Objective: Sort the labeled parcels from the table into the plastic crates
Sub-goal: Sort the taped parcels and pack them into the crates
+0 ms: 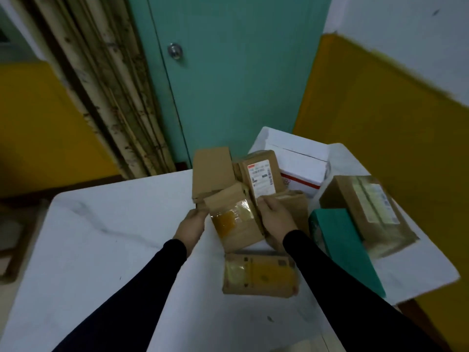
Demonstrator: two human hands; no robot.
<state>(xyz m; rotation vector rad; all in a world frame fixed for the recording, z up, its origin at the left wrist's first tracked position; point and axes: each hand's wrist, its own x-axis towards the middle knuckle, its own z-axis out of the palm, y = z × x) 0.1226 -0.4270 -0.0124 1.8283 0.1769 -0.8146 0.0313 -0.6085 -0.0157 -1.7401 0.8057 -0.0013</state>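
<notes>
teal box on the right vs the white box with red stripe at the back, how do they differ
The teal cardboard box is plain green-blue and long, lying near the table's right front; the white cardboard box with a red stripe sits at the far edge, behind the brown parcels. The teal box runs diagonally towards the camera, with a brown parcel resting against its far side; the white box lies crosswise and is partly hidden by parcels. Both are closed, rest on the white table, and neither hand touches them.

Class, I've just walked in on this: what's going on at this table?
A person is sorting parcels on a white table. Both hands hold one brown parcel, the left hand at its left edge, the right hand at its right. Other parcels lie around it, including a green box. No crate is visible.
</notes>
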